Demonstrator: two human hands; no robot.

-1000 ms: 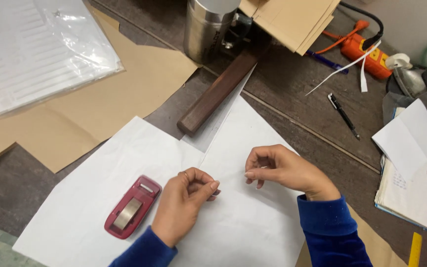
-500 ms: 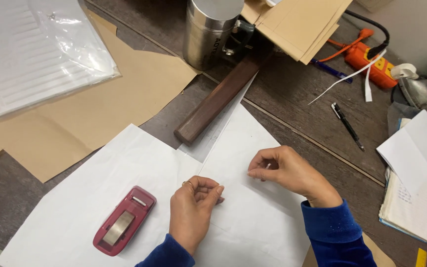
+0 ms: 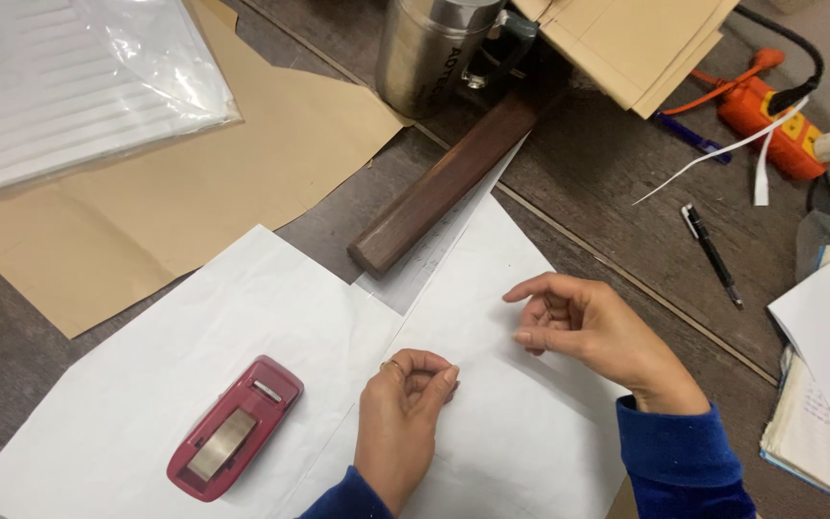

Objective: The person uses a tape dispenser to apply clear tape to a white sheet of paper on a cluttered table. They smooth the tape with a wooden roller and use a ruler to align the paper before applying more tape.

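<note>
Paper covers the near part of the dark wooden tabletop [image 3: 588, 183]: two white sheets [image 3: 242, 336] lie side by side, their edges meeting along a seam that runs toward the person, and everything here is placed by that seam. The left hand [image 3: 401, 423] rests right on the seam near its lower end, fingers curled in and thumb pressed to forefinger as if pinching something very small or thin; what it pinches, if anything, cannot be made out. The right hand [image 3: 583, 327] hovers just to the right of the seam over the right-hand sheet, fingers loosely bent with thumb and forefinger close together, and whether it grips anything is likewise impossible to tell. Both wrists wear blue sleeves [image 3: 679, 457]. To the left of the seam, on the left-hand sheet and near the left hand, lies a dark red tape dispenser [image 3: 234, 428] with a metal plate on top. At the far end of the seam a long dark wooden block [image 3: 449, 183] lies aslant, its near end resting on a narrow strip of translucent paper. Beyond that block stands a metal cup [image 3: 425, 48]. Far left of the seam lie brown paper [image 3: 175, 183] and a clear plastic sleeve holding white sheets [image 3: 69, 77]. Well right of the seam lie a black pen [image 3: 713, 255] and an orange tool [image 3: 766, 111].
</note>
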